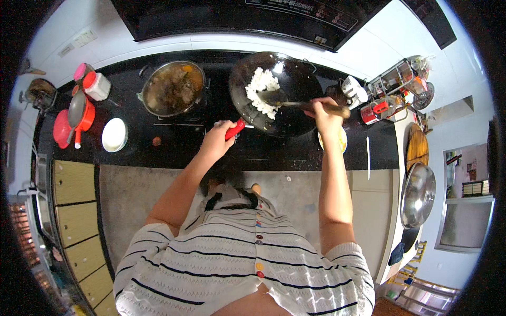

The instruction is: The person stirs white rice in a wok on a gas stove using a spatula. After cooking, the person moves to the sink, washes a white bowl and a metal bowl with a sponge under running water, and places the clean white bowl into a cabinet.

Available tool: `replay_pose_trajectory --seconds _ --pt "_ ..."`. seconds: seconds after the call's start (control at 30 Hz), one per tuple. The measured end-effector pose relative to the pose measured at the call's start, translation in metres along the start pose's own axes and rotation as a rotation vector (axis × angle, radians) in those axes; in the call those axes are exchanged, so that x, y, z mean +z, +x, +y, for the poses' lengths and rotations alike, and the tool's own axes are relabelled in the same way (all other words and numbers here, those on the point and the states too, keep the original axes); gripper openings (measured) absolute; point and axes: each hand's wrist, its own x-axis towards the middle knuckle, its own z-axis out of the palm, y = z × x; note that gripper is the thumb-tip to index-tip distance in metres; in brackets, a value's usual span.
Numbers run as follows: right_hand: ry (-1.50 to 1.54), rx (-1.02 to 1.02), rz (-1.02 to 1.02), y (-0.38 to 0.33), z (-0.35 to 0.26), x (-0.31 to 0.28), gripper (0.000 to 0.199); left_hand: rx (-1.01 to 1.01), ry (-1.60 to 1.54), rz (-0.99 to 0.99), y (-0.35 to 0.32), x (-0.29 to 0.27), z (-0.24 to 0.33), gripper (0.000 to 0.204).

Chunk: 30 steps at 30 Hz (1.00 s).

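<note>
White cooked rice (262, 84) lies in a clump on the left side of a large dark wok (300, 87) on the stove. My left hand (215, 141) is closed round the wok's red handle (235, 129), at its near left edge. With its fingers wrapped round the wooden handle, my right hand (328, 117) grips a spatula (273, 98) from the right. The spatula's dark blade rests at the rice. Partly hidden under my right wrist is a small bowl (343, 141) with something yellow in it.
Left of the wok stands a steel pot (143, 100) of brown stew. A white bowl (114, 135), red-lidded jar (99, 87) and orange-red pan (86, 118) sit further left. At right are a steel lid (419, 195) and wooden board (417, 147). A range hood (226, 21) hangs beyond.
</note>
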Motion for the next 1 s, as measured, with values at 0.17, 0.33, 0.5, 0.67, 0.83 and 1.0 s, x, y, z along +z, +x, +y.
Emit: replay_pose_trajectory --seconds 0.17,0.33,0.5,0.67,0.83,1.0 --pt "0.008 -0.006 0.021 -0.024 0.048 -0.018 0.004 0.012 0.005 -0.007 0.006 0.004 0.006 0.037" --pt "0.015 0.108 0.041 -0.025 -0.020 -0.020 0.010 0.001 0.016 0.005 0.000 0.002 -0.005 0.038" --pt "-0.223 -0.008 0.031 -0.002 0.047 -0.033 0.012 0.028 0.006 -0.012 0.006 0.006 0.000 0.039" --pt "-0.099 0.047 -0.052 0.010 -0.056 -0.032 0.011 0.016 0.032 0.016 0.002 0.006 -0.007 0.039" --pt "-0.252 0.172 -0.115 0.014 -0.052 -0.033 0.014 -0.018 0.010 0.021 -0.001 0.006 -0.002 0.037" --pt "-0.618 -0.315 -0.079 0.022 0.000 0.010 0.016 0.008 0.008 0.015 0.003 0.007 -0.001 0.038"
